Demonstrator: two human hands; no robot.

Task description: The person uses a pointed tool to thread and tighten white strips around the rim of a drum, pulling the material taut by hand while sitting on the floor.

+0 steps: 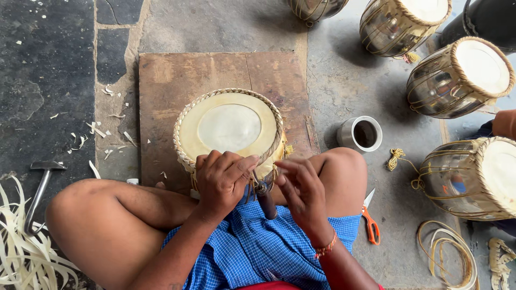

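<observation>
Drum (230, 129) on wooden board (177, 80), between knees. Left hand (221, 180) clamps rim at 6 o'clock; right hand (301, 188) pinches lacing beside awl-like tool (264, 200). Rim braid looks done, tensioning seemingly unfinished.

drum head (229, 127): cream, paler centre
lacing (183, 156): tan, braided
cloth (258, 247): blue, fine check
scissors (371, 225): orange handles
board (177, 80): brown
bracelet (326, 248): orange-red
</observation>
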